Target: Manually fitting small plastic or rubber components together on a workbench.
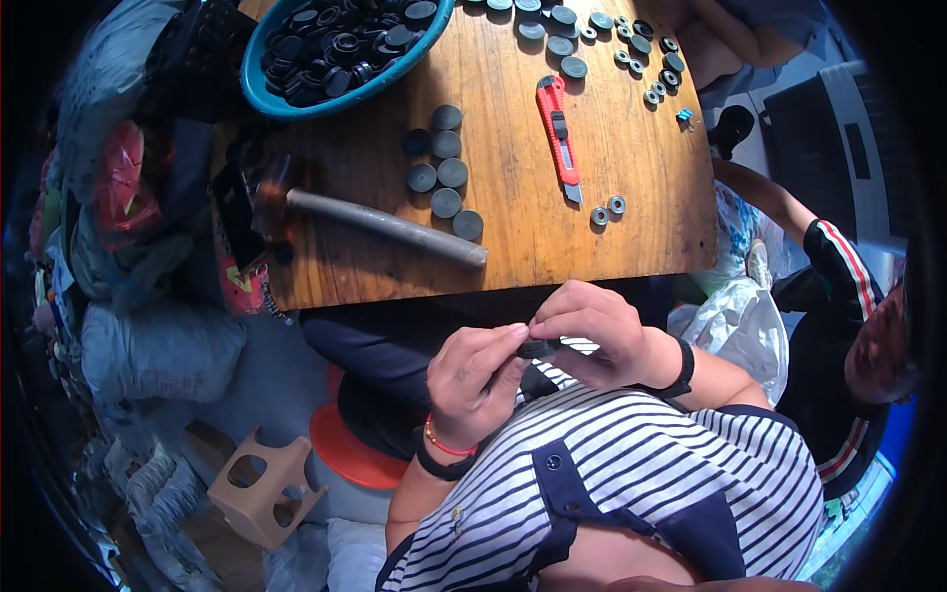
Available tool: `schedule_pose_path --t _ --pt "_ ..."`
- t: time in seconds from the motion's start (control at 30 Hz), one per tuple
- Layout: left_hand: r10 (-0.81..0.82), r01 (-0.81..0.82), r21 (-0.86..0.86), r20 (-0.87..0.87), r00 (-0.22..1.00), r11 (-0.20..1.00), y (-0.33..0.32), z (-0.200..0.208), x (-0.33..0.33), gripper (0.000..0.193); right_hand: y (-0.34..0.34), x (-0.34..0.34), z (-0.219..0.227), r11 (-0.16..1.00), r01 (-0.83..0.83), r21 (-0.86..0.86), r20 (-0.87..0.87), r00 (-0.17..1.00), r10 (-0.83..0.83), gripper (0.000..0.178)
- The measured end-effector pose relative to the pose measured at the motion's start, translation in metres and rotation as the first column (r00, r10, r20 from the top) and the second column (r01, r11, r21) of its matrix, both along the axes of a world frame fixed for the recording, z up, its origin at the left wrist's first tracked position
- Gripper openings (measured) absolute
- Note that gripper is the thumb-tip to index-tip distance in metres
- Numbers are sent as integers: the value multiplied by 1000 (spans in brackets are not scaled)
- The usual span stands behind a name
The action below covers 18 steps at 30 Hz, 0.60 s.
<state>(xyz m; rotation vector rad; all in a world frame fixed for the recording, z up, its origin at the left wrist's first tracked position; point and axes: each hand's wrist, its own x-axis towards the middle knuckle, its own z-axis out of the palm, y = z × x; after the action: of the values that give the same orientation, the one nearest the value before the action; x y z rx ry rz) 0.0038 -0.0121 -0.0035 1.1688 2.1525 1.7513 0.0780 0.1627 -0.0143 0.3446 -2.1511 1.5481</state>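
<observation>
Close to my body, just off the table's near edge, my left hand point(475, 383) and my right hand point(595, 333) meet on a small round black cap point(536, 349). Fingertips of both hands pinch it from either side, and they cover part of it. On the wooden table point(365, 266) several similar dark round caps point(452, 173) lie in a loose group left of centre. A red utility knife point(558, 138) lies right of them with its blade out, pointing toward me. Two small metal-ringed bearings point(608, 211) rest beside the blade tip.
A hammer point(385, 228) lies at the table's left. Behind it stands a teal basin point(258, 91) heaped with black caps. More caps and bearings point(651, 91) spread at the far right, near a blue clip point(684, 116). Another person point(838, 257) sits at right; a cardboard-coloured stool point(258, 483) is lower left.
</observation>
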Motion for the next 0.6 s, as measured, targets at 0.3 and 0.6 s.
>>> schedule_pose_path --t 0.3,0.6 --pt "59 -53 -30 286 956 998 -5 -6 10 22 -4 -1 1 991 -20 -131 100 994 33 35" --pt "-101 69 76 845 525 995 -18 -19 -3 46 6 -11 9 997 -60 46 22 998 59 40"
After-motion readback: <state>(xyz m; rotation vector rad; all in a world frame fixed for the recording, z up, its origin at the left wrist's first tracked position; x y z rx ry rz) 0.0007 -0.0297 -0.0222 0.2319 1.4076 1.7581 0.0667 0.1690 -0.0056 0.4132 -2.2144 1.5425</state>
